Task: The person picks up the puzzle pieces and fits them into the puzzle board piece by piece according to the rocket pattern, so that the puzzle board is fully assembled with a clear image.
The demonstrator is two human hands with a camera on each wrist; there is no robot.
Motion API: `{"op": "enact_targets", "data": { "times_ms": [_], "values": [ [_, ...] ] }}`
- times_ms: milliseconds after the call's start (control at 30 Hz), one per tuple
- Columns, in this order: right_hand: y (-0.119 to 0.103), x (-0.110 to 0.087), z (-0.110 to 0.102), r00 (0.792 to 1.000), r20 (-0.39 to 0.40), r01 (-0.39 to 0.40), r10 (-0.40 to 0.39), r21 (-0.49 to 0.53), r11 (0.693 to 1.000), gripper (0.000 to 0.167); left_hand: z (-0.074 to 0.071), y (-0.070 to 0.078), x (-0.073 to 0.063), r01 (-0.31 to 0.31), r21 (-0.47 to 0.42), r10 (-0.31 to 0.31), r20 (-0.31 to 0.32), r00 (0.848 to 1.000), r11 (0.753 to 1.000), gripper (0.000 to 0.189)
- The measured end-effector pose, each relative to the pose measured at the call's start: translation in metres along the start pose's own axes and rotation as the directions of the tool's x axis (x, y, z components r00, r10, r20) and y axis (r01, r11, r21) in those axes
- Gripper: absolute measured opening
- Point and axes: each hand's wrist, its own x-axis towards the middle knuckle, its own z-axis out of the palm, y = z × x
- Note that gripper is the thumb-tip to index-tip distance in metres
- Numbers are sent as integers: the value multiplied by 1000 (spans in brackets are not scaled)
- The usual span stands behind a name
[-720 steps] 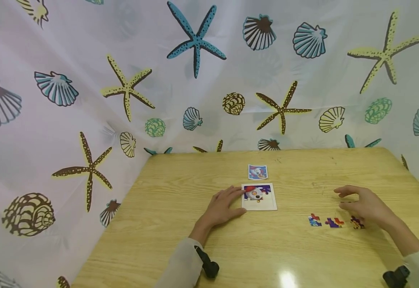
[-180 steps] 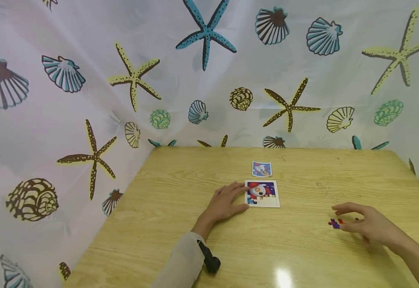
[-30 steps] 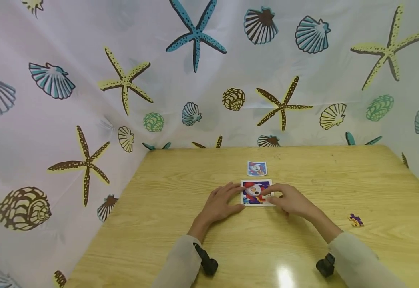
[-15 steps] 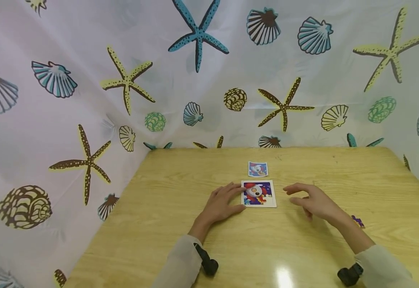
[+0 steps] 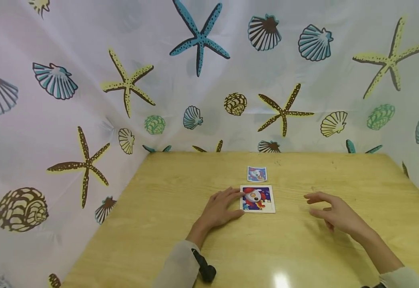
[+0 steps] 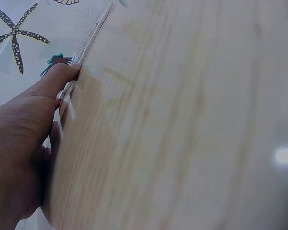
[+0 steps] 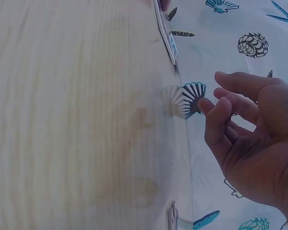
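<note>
A white-bordered puzzle tray [image 5: 268,207] lies mid-table, holding a picture of a white character in red on purple. Its lower right corner shows bare cream backing. My left hand [image 5: 219,210] rests at the tray's left edge, fingertips over the border and thumb at the lower left corner. Right of the tray, my right hand [image 5: 333,212] is over the table with loosely bent fingers and nothing between them. In the right wrist view, a small puzzle piece [image 7: 172,216] shows edge-on below the hand; the right hand and forearm hide it in the head view.
Just beyond the tray lies a small picture card [image 5: 257,174] with the same character. A wooden table [image 5: 180,180] carries everything, and a white curtain [image 5: 195,92] printed with starfish and shells hangs along its back and left.
Over these frames, loose pieces from the right have gone into the tray, filling more of the picture. In the last second my right hand has left the tray and moved right; my left stays.
</note>
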Motion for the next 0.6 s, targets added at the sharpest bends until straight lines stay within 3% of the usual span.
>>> {"op": "enact_targets", "data": {
  "times_ms": [333,600],
  "values": [
    [19,-33,-43,997,-49,-64,61,-58,996,56,-1,-5,6,-39,1,39,-47,998,999,63],
    [49,-65,-67,988,-12,-151,151,-116,982,57,14,-14,2,-42,-8,42,-53,998,999,65]
  ]
}}
